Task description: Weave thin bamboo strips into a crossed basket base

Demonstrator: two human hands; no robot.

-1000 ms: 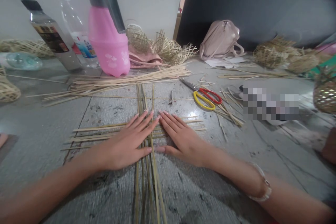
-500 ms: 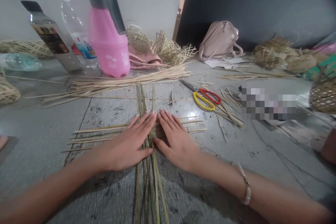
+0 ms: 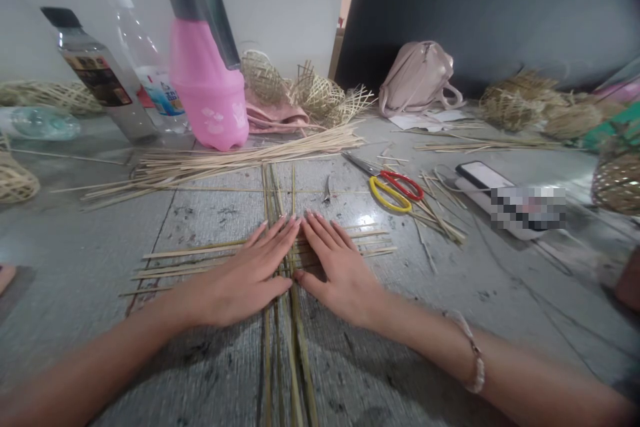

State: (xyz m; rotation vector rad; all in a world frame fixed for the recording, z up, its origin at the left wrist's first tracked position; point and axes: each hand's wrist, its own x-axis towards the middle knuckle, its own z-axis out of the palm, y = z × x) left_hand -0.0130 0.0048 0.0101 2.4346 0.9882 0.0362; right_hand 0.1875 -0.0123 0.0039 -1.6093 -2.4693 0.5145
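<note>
Long bamboo strips (image 3: 280, 360) run away from me across the grey surface and cross a set of sideways strips (image 3: 185, 260) beneath my hands. My left hand (image 3: 245, 280) lies flat with fingers extended over the crossing, its fingertips on the lengthwise strips. Beside it, my right hand (image 3: 340, 267) also rests flat, fingers stretched forward, covering part of the sideways strips. The two index fingers and thumbs nearly meet around the crossing. A beaded bracelet (image 3: 473, 353) circles my right wrist. The weave under both palms is hidden.
Scissors (image 3: 395, 190) with red and yellow handles and a small curved blade (image 3: 327, 189) lie ahead. Further back are loose strips (image 3: 240, 155), a pink spray bottle (image 3: 210, 93), a dark-capped bottle (image 3: 103, 77), woven pieces (image 3: 325, 93) and a bag (image 3: 417, 80). A phone (image 3: 485, 177) lies right.
Both hands stay flat on the crossing, with barely any shift. The near ends of the lengthwise strips have shifted slightly and lie closer together.
</note>
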